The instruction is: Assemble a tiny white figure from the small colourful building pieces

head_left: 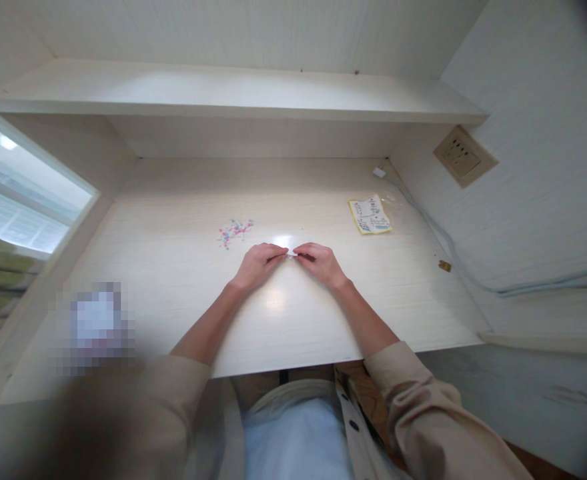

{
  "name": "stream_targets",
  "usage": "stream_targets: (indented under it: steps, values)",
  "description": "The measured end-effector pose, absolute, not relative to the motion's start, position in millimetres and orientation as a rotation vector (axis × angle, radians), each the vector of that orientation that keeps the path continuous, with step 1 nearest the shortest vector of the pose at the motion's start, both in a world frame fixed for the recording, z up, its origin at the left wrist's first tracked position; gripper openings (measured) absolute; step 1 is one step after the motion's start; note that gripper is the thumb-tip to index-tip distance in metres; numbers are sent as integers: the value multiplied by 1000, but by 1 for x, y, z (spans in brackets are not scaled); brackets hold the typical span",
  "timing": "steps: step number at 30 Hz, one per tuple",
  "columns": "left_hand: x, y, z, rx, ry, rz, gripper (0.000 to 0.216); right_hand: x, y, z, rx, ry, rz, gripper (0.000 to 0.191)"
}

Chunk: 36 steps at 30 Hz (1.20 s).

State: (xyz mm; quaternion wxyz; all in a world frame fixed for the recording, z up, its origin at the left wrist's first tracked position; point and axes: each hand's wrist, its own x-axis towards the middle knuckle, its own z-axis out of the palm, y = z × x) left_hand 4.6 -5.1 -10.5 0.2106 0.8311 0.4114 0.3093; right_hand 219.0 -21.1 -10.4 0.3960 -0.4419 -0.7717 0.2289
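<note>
My left hand [260,264] and my right hand [324,264] meet over the middle of the white desk [283,333], with thumbs and forefingers pinched. Between the fingertips shows a small white piece [291,253], held from both sides. It is too small for me to tell its kind, and the fingers partly cover it. To the left, a little behind my left hand, lies a loose scatter of tiny pink, blue and white bead-like bits [235,231]. Farther off on the right is a flat printed packet or card [370,215] with a yellow border.
A grey cable [438,230] runs along the right wall from a white plug [379,172]. Nearby lies a small brownish-gold piece [444,265]. A shelf [233,110] spans above the desk's back; a socket [465,156] is on the right wall. A blurred-out object [96,320] sits at left.
</note>
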Motion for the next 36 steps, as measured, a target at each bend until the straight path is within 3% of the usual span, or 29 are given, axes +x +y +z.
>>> stream_targets:
  steps: [6, 36]
  values:
    - [5, -5, -10, 2287, 1141, 867, 26, 220, -24, -7, -1062, -1972, 618, 24]
    - [1, -6, -11, 2252, 1070, 965, 23, 220, -21, -9, -1041, -1905, 650, 16]
